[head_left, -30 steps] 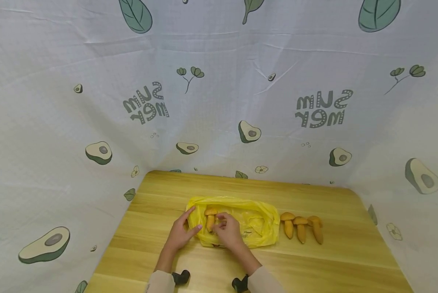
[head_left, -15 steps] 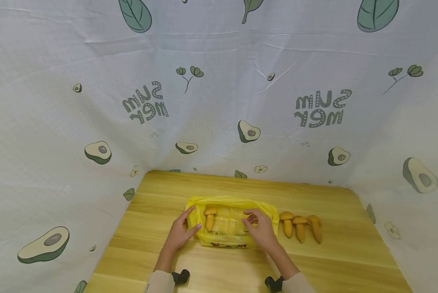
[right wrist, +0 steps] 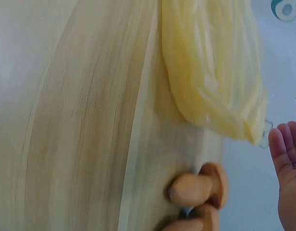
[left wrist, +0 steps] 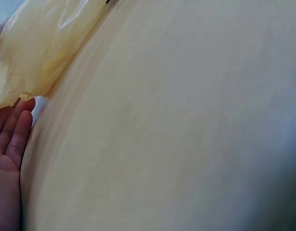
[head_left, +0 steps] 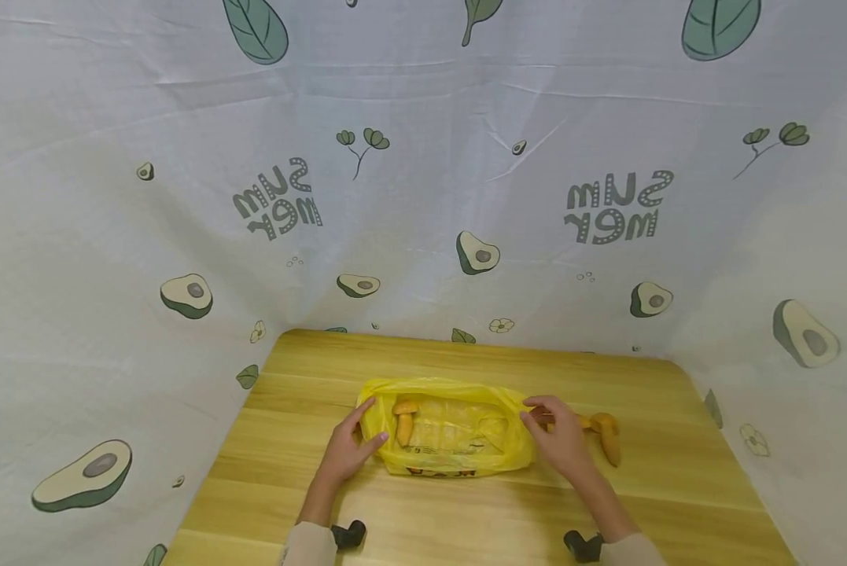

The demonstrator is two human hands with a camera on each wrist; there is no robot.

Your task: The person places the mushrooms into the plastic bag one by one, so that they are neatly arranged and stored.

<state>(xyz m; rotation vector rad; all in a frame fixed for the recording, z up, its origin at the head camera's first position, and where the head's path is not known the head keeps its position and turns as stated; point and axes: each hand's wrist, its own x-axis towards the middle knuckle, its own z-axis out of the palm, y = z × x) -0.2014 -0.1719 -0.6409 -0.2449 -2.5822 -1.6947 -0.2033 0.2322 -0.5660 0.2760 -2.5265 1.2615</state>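
Observation:
A yellow plastic bag [head_left: 465, 468] lies on the table with its mouth spread open upward. One orange-brown mushroom [head_left: 404, 424] rests inside, at the bag's left end. My left hand [head_left: 345, 452] touches the bag's left end, its thumb and a finger over the rim; in the left wrist view its fingers [left wrist: 23, 137] lie fairly straight beside the plastic. Past the bag's right end, my right hand [head_left: 561, 440] hovers with thumb and fingers apart and nothing between them. It partly covers the loose mushrooms, of which one [head_left: 609, 440] shows plainly. Two mushrooms appear in the right wrist view, the nearer a mushroom [right wrist: 193, 190] lying on its side.
The wooden table [head_left: 465, 519] has rounded far corners. A white cloth [head_left: 409, 204] printed with avocados and leaves hangs behind it and along both sides. Dark wrist-mounted pieces [head_left: 348, 536] sit by both cuffs.
My right hand has let go of the mushroom in the bag and moved right, out over the bag's right rim to the loose mushrooms. The left hand has stayed at the bag's left end.

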